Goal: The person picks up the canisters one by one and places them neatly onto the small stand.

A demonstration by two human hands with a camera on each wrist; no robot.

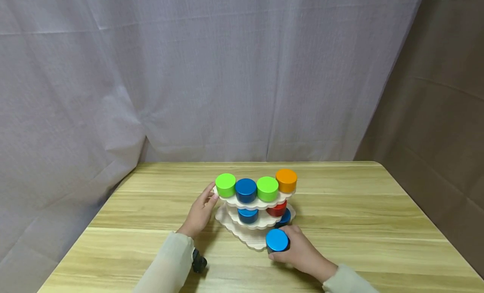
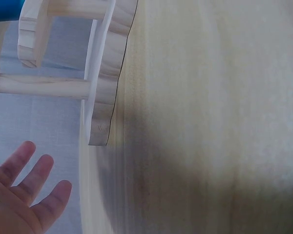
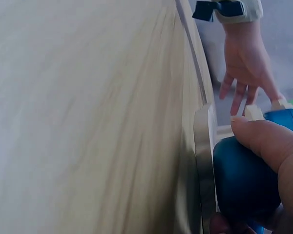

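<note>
A three-tier wooden stand (image 1: 257,236) with scalloped plates sits mid-table. Its top plate carries two green cylinders (image 1: 225,185), a blue one (image 1: 246,190) and an orange one (image 1: 286,180). Lower tiers hold a blue cylinder (image 1: 248,215), a red one (image 1: 277,209) and another blue one (image 1: 285,218). My right hand (image 1: 291,247) grips a blue cylinder (image 1: 277,240) (image 3: 244,180) at the bottom plate's front edge. My left hand (image 1: 206,200) (image 2: 24,195) has straight fingers beside the stand's left side, its fingertips by the top plate. I cannot tell if they touch it.
The wooden table (image 1: 359,217) extends bare to the right and behind the stand. A grey curtain (image 1: 189,74) hangs close behind the far edge. The table's left edge lies near my left sleeve (image 1: 166,268).
</note>
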